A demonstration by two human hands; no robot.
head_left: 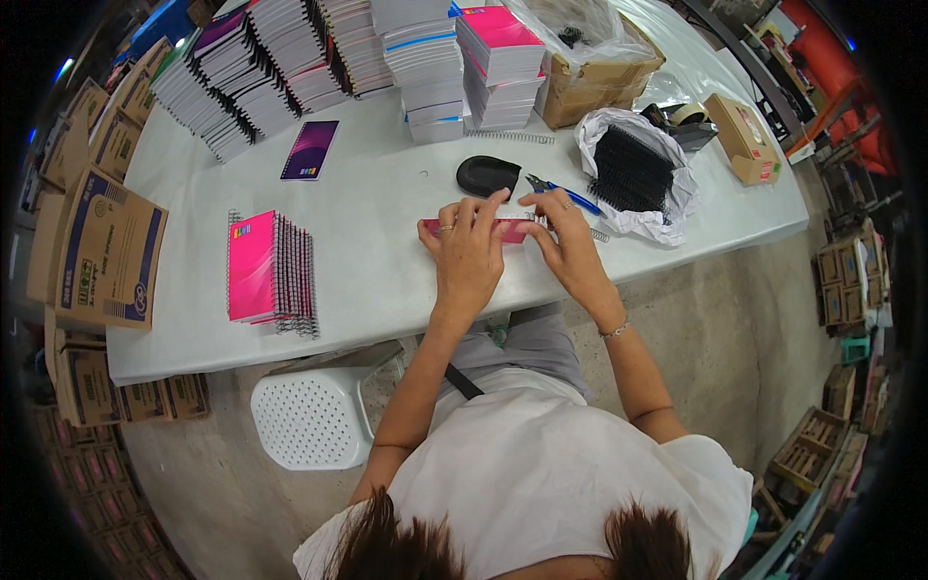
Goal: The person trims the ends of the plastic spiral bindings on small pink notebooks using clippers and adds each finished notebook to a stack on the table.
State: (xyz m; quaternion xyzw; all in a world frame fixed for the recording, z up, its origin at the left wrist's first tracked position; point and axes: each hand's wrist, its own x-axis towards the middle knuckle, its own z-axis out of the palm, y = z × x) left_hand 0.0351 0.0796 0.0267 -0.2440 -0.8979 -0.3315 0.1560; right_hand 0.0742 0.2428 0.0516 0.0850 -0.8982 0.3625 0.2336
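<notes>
A small pink notebook (pixel 512 230) lies on the table's near edge in front of me, its bound edge turned away. My left hand (pixel 468 253) grips it, fingers curled over its top and left end. At the notebook's right end, the thumb and forefinger of my right hand (pixel 572 249) close around a thin spiral wire (pixel 531 217) along the bound edge. Part of the coil shows beyond the right hand; the rest is hidden by fingers. Just past the hands lie blue-handled pliers (pixel 570 196) and a black oval dish (pixel 488 176).
Black coils (pixel 630 169) lie in white wrapping on the right, near a tape dispenser (pixel 688 121) and small carton (pixel 742 140). Pink spiral notebooks (pixel 253 271) are stacked left, beside a purple notebook (pixel 309 151). Tall paper stacks (pixel 425 82) line the back. A white stool (pixel 311 420) stands below.
</notes>
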